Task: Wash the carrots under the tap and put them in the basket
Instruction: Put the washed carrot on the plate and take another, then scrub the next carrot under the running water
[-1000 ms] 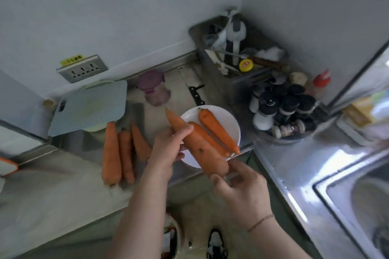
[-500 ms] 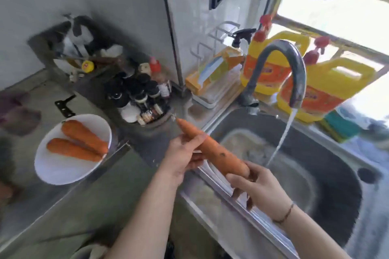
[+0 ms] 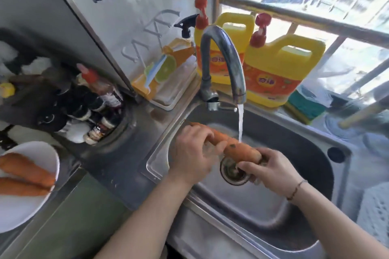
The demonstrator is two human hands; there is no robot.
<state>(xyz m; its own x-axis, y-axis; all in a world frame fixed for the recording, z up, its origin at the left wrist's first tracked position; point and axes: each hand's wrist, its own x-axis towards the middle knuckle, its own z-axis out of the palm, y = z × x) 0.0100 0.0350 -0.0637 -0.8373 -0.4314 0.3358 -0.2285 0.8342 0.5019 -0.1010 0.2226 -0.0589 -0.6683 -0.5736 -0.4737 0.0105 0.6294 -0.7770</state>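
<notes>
Over the sink (image 3: 311, 153), the carrot (image 3: 235, 147) lay level under the stream from the tap (image 3: 223, 59), its thin end wrapped by the left hand (image 3: 193, 153) and its thick end pinched by the right hand (image 3: 271, 170). Stiff and fairly light, it would probably turn slippery once wet, so a hold at both ends looked wise. Two more carrots (image 3: 25, 176) sat on the white plate (image 3: 23, 210) at the near left.

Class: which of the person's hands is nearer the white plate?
Left. The left hand grips the carrot on the side toward the white plate; the right hand is farther off.
</notes>
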